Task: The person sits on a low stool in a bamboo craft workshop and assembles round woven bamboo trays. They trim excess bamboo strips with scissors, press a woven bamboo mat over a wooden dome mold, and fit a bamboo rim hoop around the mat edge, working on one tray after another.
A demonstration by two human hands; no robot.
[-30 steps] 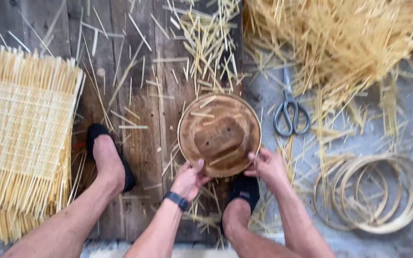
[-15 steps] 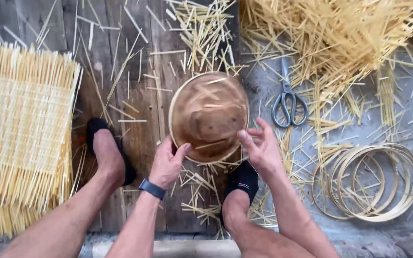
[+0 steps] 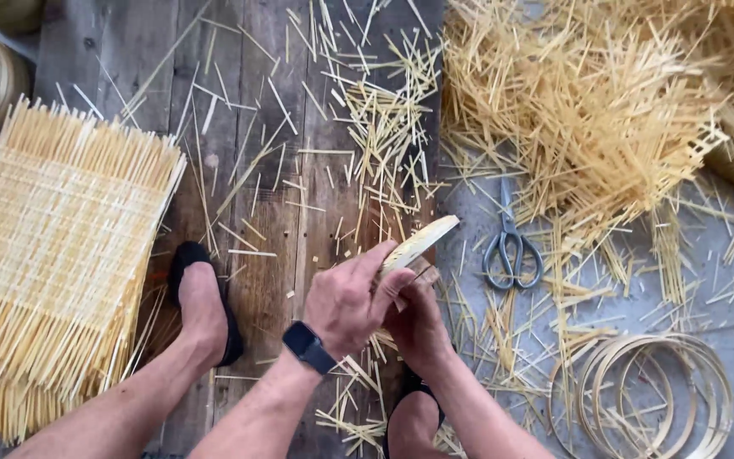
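A round woven bamboo lid is tilted up on edge, so I see only its pale rim. My left hand, with a dark watch on the wrist, grips it from the near side. My right hand holds it from underneath, partly hidden behind the left. Both hands are above the wooden planks, between my two feet in black shoes.
A stack of woven bamboo mats lies at the left. A big heap of bamboo splints fills the upper right. Scissors lie on the grey floor, and bamboo hoops at the lower right. Loose splints are scattered everywhere.
The round lid lay flat, face up; now it is lifted and turned on edge. Both hands have closed in on it and drawn it nearer.
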